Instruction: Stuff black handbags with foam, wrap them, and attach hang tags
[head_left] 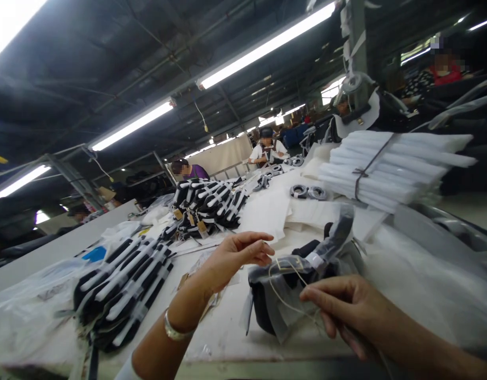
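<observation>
In front of me on the table stands a black bag [263,306], partly wrapped in pale sheeting, with its strap [338,240] in clear plastic. A gold-coloured rectangular metal frame shows on its upper edge. My right hand [342,303] is closed on a thin pale cord [280,301], which loops across the bag's front up to the metal frame. Just above and left of the bag is my left hand [249,250], fingers bent and slightly apart, with nothing visible in them. It wears a bracelet at the wrist.
A stack of black pieces with white wrapped strips [124,290] lies at left, and a bigger pile [209,203] farther back. Wrapped rings [308,192] rest mid-table. Tied white foam rolls [389,166] are at right, beside plastic sheeting [421,279]. Other people work beyond the table.
</observation>
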`<action>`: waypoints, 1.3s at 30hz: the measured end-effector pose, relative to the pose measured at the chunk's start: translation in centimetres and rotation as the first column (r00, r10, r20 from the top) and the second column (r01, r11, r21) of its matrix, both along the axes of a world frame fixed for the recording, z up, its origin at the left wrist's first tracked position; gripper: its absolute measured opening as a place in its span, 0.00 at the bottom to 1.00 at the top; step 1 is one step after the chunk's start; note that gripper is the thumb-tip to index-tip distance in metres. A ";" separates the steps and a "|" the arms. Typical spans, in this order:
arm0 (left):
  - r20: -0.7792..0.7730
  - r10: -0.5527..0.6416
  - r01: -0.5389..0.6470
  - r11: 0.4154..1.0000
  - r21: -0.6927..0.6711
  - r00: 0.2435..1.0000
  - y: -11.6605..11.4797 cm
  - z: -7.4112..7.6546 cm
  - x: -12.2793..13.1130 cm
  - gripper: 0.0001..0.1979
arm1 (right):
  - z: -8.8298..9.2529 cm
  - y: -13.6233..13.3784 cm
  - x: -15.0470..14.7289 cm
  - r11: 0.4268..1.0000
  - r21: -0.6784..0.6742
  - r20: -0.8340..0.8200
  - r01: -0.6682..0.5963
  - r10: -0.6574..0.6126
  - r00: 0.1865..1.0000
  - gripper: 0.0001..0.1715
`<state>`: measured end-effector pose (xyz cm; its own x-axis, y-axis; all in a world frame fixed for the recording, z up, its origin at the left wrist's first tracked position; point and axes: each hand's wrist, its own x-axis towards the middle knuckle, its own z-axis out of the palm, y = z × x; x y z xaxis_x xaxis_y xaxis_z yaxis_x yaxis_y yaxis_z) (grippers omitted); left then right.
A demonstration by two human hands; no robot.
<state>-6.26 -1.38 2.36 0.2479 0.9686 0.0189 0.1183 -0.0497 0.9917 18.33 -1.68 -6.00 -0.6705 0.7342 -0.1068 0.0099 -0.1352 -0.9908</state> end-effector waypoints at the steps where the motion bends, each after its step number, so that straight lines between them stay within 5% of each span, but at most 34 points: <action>1: -0.054 0.046 -0.045 0.999 0.015 0.997 0.7 -0.8 -0.4 0.18 | -1.0 -0.2 -0.6 1.000 -0.010 0.026 0.013 -0.012 1.000 0.28; 3: -0.129 0.070 -0.069 0.998 0.012 0.989 2.1 -2.2 -1.0 0.19 | -2.6 -0.5 -1.8 0.997 -0.035 0.037 0.071 -0.070 0.997 0.29; 7: -0.220 -0.080 0.063 0.995 -0.083 0.972 3.8 -3.2 -1.3 0.17 | -3.8 -0.4 -4.2 0.980 -0.089 -0.027 0.180 -0.184 0.983 0.29; 13: -0.174 -0.439 0.402 0.891 -0.212 0.881 4.9 -2.9 -0.9 0.25 | -2.5 0.1 -6.2 0.991 -0.052 -0.086 0.122 -0.127 0.988 0.37; 17: -0.101 -0.519 0.484 0.840 -0.246 0.849 5.8 -3.5 -0.6 0.35 | -1.4 0.3 -6.5 0.996 -0.050 -0.130 0.072 -0.078 0.988 0.37; 20: -0.093 -0.445 0.412 0.876 -0.248 0.890 6.0 -4.2 -0.6 0.30 | -1.4 0.5 -6.3 0.997 -0.050 -0.150 0.052 -0.059 0.987 0.37; 26: -0.001 -0.105 0.103 0.985 -0.139 0.995 4.6 -5.3 -4.0 0.18 | -3.2 0.0 -5.3 0.986 -0.104 -0.174 0.130 -0.147 0.974 0.42; 29: 0.142 0.065 -0.050 0.992 -0.112 0.988 3.1 -5.8 -6.0 0.18 | -4.3 -0.7 -5.0 0.979 -0.115 -0.211 0.166 -0.187 0.959 0.48; 31: 0.237 0.145 -0.127 0.988 -0.092 0.961 2.0 -6.0 -6.6 0.18 | -4.9 -1.2 -4.8 0.982 -0.103 -0.245 0.161 -0.182 0.952 0.43; 36: 0.406 0.171 -0.169 0.985 -0.041 0.898 -0.5 -5.9 -6.0 0.16 | -4.3 -1.8 -4.1 0.997 0.036 -0.164 0.074 -0.067 0.984 0.21; 39: 0.444 0.107 -0.117 0.993 -0.005 0.890 -1.5 -5.6 -5.4 0.14 | -3.3 -1.4 -4.0 0.940 0.328 -0.037 0.093 -0.085 0.996 0.17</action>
<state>-11.64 -2.84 -3.27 0.0989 0.9876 0.1217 -0.3267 -0.0833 0.9414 14.28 -3.07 -9.27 -0.6003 0.7827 0.1643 -0.0092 0.1987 -0.9800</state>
